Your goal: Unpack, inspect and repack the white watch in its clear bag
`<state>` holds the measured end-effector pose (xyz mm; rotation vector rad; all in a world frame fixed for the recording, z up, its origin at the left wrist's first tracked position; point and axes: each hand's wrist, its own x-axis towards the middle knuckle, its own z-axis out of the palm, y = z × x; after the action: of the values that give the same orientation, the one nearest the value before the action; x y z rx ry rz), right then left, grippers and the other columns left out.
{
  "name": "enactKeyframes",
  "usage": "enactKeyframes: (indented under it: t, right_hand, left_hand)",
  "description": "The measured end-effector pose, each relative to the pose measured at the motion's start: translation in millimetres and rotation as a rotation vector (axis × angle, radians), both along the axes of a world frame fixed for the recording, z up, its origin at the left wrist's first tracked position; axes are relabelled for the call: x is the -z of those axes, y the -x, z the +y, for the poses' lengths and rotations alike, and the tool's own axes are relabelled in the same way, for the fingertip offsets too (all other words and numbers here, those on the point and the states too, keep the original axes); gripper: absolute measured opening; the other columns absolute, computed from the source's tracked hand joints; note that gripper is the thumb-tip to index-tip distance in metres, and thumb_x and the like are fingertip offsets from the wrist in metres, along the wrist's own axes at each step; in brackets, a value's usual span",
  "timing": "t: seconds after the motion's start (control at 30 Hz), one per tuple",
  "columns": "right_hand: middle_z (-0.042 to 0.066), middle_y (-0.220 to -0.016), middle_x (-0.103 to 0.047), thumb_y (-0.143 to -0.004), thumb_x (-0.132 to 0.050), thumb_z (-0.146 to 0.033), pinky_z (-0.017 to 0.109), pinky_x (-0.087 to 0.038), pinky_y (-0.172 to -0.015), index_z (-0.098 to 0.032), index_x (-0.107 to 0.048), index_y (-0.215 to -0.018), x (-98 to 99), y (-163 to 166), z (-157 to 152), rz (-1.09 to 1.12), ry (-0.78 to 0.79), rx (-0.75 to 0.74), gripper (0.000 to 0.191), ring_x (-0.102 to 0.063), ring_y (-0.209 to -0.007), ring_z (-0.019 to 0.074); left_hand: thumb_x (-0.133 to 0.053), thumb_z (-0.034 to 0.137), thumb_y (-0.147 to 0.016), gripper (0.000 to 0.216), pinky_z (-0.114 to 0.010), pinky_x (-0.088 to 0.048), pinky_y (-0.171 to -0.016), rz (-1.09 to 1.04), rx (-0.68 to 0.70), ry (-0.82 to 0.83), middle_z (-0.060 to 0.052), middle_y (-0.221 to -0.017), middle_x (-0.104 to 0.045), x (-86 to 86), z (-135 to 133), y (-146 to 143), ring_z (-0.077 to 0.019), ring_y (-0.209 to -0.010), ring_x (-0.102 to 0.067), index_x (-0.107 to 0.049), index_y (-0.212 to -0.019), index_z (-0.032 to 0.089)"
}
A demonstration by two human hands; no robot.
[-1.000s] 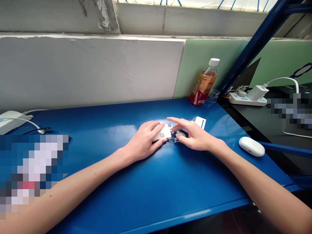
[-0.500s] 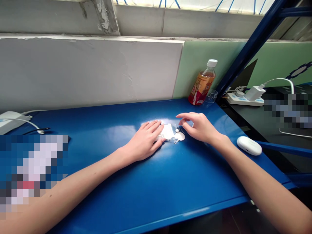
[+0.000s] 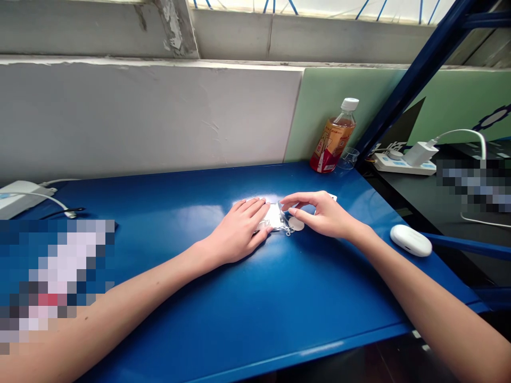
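My left hand (image 3: pixel 244 226) lies flat on the desk with its fingers stretched out, partly covering a small white rectangular piece (image 3: pixel 273 215) with shiny, clear-looking edges. At that piece's right edge is my right hand (image 3: pixel 321 214), fingers curved, with a gap between thumb and index fingertip. Whether the index fingertip touches the clear edge cannot be made out. Below the right fingertips lie a round white disc (image 3: pixel 296 224) and small shiny metal links (image 3: pixel 288 231). Part of another white piece (image 3: pixel 332 197) shows behind the right hand, mostly hidden by it.
A bottle of amber drink (image 3: pixel 333 138) stands at the back right of the blue desk (image 3: pixel 255 314), beside a clear plastic ring (image 3: pixel 349 158). A white earbud case (image 3: pixel 411 240) sits near the right edge. Cables and a white power strip (image 3: pixel 26 197) lie at left.
My right hand has shifted slightly left and down, bringing its fingertips to the white piece's right edge. A white piece now shows behind it. My left hand stays flat in place.
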<state>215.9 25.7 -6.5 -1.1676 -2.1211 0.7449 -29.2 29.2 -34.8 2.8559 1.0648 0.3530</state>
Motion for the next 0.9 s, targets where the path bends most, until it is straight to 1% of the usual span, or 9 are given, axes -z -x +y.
enactKeyframes:
  t: [0.07,0.13,0.23,0.3,0.37,0.5,0.63,0.77,0.9]
  right_hand:
    - [0.005,-0.110,-0.077,-0.090,-0.058,-0.021,0.030,-0.056,-0.087,-0.019,-0.072,-0.111,1.7,-0.1,0.3,-0.004,0.003,-0.041,0.026,-0.072,-0.097,0.0195]
    - [0.005,-0.111,-0.077,-0.089,-0.061,-0.023,0.031,-0.056,-0.087,-0.020,-0.072,-0.113,3.7,-0.8,1.1,-0.014,-0.032,-0.059,0.026,-0.072,-0.098,0.0201]
    - [0.005,-0.106,-0.077,-0.088,-0.065,-0.028,0.033,-0.056,-0.087,-0.021,-0.074,-0.106,5.9,-1.8,2.6,-0.054,-0.120,-0.063,0.021,-0.072,-0.097,0.0219]
    - [0.006,-0.104,-0.078,-0.088,-0.067,-0.031,0.034,-0.055,-0.087,-0.021,-0.075,-0.101,6.6,-2.2,3.0,-0.072,-0.149,-0.066,0.018,-0.072,-0.096,0.0224]
    - [0.006,-0.105,-0.078,-0.088,-0.067,-0.032,0.034,-0.055,-0.089,-0.021,-0.075,-0.100,6.7,-2.2,2.6,-0.073,-0.140,-0.082,0.018,-0.072,-0.098,0.0225]
    - [0.007,-0.111,-0.077,-0.086,-0.069,-0.034,0.034,-0.055,-0.091,-0.020,-0.073,-0.106,5.8,-1.9,0.6,-0.061,-0.107,-0.116,0.025,-0.071,-0.103,0.0234]
    - [0.007,-0.112,-0.076,-0.086,-0.070,-0.034,0.035,-0.055,-0.091,-0.021,-0.073,-0.107,2.3,-0.2,-1.5,-0.087,-0.138,-0.148,0.025,-0.070,-0.104,0.0242]
    - [0.009,-0.111,-0.075,-0.087,-0.069,-0.032,0.037,-0.054,-0.091,-0.021,-0.073,-0.108,-1.2,2.8,-3.7,-0.168,-0.185,-0.170,0.024,-0.069,-0.104,0.0250]
    - [0.009,-0.106,-0.076,-0.089,-0.064,-0.025,0.038,-0.054,-0.089,-0.021,-0.073,-0.106,-2.9,5.4,-6.3,-0.234,-0.212,-0.168,0.020,-0.069,-0.102,0.0250]
  left_hand:
    - [-0.031,0.047,-0.105,0.058,-0.051,-0.032,-0.116,-0.007,0.002,0.000,-0.017,-0.152,-0.045,0.3,0.2,0.1,-0.0317,-0.143,-0.040,-0.042,-0.148,0.009]
    - [-0.032,0.047,-0.105,0.059,-0.052,-0.032,-0.116,-0.011,0.002,0.001,-0.017,-0.152,-0.045,0.4,0.0,0.3,-0.0319,-0.143,-0.040,-0.041,-0.148,0.009]
    - [-0.032,0.046,-0.105,0.059,-0.052,-0.032,-0.116,-0.009,0.001,-0.001,-0.018,-0.152,-0.046,0.2,-0.4,0.5,-0.0324,-0.142,-0.040,-0.042,-0.148,0.007]
    - [-0.032,0.046,-0.105,0.059,-0.052,-0.033,-0.116,-0.009,0.002,-0.003,-0.018,-0.152,-0.046,-0.2,-0.6,0.4,-0.0325,-0.142,-0.041,-0.042,-0.148,0.007]
    - [-0.031,0.046,-0.105,0.059,-0.051,-0.033,-0.115,-0.010,0.004,-0.010,-0.018,-0.151,-0.047,-0.7,-0.7,0.2,-0.0327,-0.142,-0.041,-0.043,-0.147,0.007]
    - [-0.031,0.047,-0.105,0.058,-0.052,-0.034,-0.115,-0.001,0.016,-0.025,-0.018,-0.151,-0.047,-2.0,-0.6,-0.3,-0.0329,-0.142,-0.041,-0.045,-0.146,0.008]
    - [-0.032,0.046,-0.105,0.057,-0.053,-0.035,-0.114,0.001,0.020,-0.027,-0.019,-0.151,-0.047,-3.1,-1.0,-0.6,-0.0335,-0.141,-0.042,-0.044,-0.146,0.009]
    - [-0.033,0.045,-0.104,0.056,-0.052,-0.035,-0.114,-0.018,0.017,-0.028,-0.018,-0.149,-0.049,-2.8,-1.4,-0.3,-0.0332,-0.141,-0.043,-0.045,-0.146,0.010]
    - [-0.034,0.045,-0.104,0.056,-0.053,-0.035,-0.114,-0.020,0.016,-0.026,-0.018,-0.150,-0.048,-2.1,-1.4,-0.1,-0.0339,-0.141,-0.043,-0.045,-0.146,0.010]
